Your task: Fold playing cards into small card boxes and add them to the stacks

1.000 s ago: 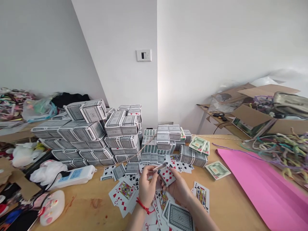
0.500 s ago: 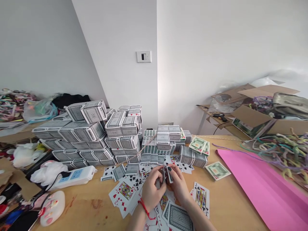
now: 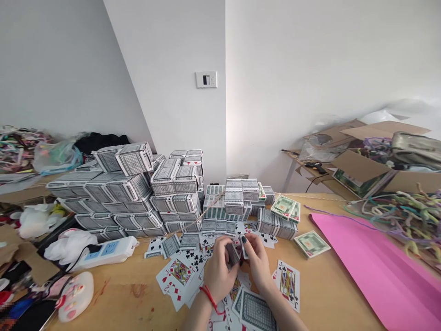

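Note:
My left hand point(image 3: 220, 266), with a red string at the wrist, is closed around playing cards point(image 3: 233, 254) that look folded. Close beside it, my right hand point(image 3: 257, 259) pinches a playing card point(image 3: 244, 248) between thumb and fingers. The fingers partly hide both. Loose cards lie under and around my hands: a jack of diamonds point(image 3: 181, 272) to the left, a jack of clubs point(image 3: 288, 282) to the right, and face-down cards point(image 3: 257, 310) between my forearms. Small folded card pieces point(image 3: 218, 227) stand just beyond my fingers.
Stacked blocks made of cards point(image 3: 119, 188) rise at the back left; smaller blocks point(image 3: 241, 195) stand behind my hands. Green card boxes point(image 3: 312, 244) and a pink sheet point(image 3: 372, 271) lie right. A white power strip point(image 3: 106, 253) and a pale mouse-shaped object point(image 3: 76, 296) are left.
Both hands stay over the loose cards, with small finger shifts. The cards in my left hand have turned and show more of their patterned surface. The surrounding things stay put.

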Motion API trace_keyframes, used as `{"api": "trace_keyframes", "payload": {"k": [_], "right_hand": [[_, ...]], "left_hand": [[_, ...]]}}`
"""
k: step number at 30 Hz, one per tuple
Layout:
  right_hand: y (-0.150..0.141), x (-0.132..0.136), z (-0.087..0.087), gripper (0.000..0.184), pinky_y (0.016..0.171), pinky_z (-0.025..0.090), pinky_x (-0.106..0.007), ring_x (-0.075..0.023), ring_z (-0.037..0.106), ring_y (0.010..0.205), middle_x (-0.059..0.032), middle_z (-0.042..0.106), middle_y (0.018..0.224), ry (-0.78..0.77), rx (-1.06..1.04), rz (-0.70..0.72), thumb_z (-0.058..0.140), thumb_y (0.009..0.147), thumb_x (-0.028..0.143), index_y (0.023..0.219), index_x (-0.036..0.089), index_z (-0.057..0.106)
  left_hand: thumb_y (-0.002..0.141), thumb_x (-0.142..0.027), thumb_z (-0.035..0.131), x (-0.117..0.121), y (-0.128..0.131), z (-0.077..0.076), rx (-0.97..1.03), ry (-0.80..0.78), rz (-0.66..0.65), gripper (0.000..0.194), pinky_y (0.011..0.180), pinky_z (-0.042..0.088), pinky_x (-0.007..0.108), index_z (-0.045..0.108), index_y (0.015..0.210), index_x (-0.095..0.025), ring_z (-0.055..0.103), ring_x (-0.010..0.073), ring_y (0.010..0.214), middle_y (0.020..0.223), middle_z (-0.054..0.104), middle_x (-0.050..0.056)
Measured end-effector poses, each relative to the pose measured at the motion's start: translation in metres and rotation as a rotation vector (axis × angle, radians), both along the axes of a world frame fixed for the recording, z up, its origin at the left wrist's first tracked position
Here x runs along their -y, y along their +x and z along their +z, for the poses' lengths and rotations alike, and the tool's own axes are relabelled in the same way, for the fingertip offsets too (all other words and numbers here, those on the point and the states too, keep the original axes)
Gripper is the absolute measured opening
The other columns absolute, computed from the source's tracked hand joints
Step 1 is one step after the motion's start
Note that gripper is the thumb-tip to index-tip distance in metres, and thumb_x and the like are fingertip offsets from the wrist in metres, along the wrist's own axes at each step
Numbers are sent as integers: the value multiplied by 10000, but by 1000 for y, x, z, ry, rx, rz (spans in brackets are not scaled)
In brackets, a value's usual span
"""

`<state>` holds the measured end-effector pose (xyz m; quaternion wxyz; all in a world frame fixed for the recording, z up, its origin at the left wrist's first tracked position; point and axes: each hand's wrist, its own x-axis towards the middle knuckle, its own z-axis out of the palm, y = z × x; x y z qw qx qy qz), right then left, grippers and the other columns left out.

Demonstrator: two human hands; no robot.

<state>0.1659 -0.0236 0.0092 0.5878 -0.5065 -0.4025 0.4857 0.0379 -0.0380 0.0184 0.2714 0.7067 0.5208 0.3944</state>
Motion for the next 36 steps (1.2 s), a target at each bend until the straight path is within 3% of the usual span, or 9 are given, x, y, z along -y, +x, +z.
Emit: {"api": "trace_keyframes", "payload": {"k": [3, 11, 36], "right_hand": [[-1, -1, 0, 317, 680, 444, -275, -184, 550, 779, -24, 581, 849, 17, 13, -1, 593, 709, 474, 882, 221, 512], [-5, 0, 4, 312, 665, 462, -297, -194, 583, 751, -44, 600, 876, 38, 30, 92, 608, 705, 453, 870, 216, 491], [-6, 2, 2, 294, 513, 443, -247, -141, 535, 576, -7, 562, 749, 58, 93, 109, 634, 684, 403, 857, 211, 495]], "left_hand": [[687, -60, 482, -1, 0, -3, 34, 6, 24, 621, 684, 482, 289, 318, 1253, -253, 538, 144, 771, 1168, 441, 81], [618, 5, 494, -5, -1, -4, 87, 53, -44, 640, 917, 407, 377, 437, 1195, -265, 436, 233, 1133, 1202, 472, 63], [658, -109, 548, -3, -1, -2, -11, 41, -42, 566, 881, 441, 385, 439, 1196, -248, 489, 242, 1082, 1196, 495, 70]]}}
